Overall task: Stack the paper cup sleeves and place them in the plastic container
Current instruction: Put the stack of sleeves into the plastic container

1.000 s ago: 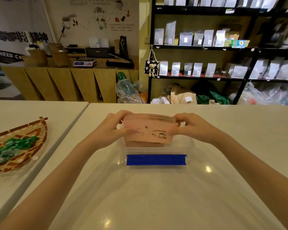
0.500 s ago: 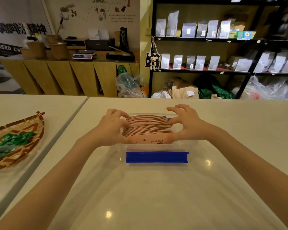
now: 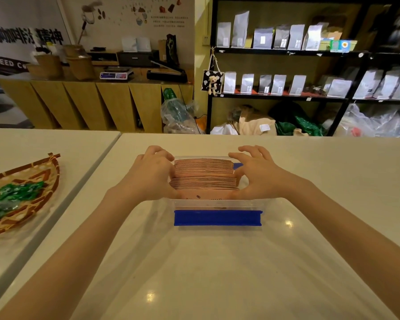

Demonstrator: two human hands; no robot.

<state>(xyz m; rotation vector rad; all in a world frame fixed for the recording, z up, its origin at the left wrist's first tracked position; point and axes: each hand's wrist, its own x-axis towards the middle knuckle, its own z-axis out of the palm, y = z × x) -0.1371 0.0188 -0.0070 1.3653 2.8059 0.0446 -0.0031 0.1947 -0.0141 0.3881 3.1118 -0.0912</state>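
Observation:
A thick stack of pink paper cup sleeves [image 3: 203, 175] stands on edge inside a clear plastic container [image 3: 217, 203] with a blue clip [image 3: 217, 217] on its near side. My left hand [image 3: 151, 175] presses against the stack's left end and my right hand [image 3: 255, 175] against its right end, thumbs low and fingers spread above. The nearest sleeve shows dark print just above the container's rim. A second blue clip [image 3: 237, 165] peeks out behind the right hand.
The container sits on a white table [image 3: 217, 273]. A woven basket [image 3: 26, 195] with green wrapped items lies on the adjoining table at left. Beyond are a wooden counter [image 3: 90, 102] and black shelves [image 3: 286, 51] with bags.
The stack was held up above the container with its printed face toward me; both hands lowered it into the container, and my fingers have spread out at its ends.

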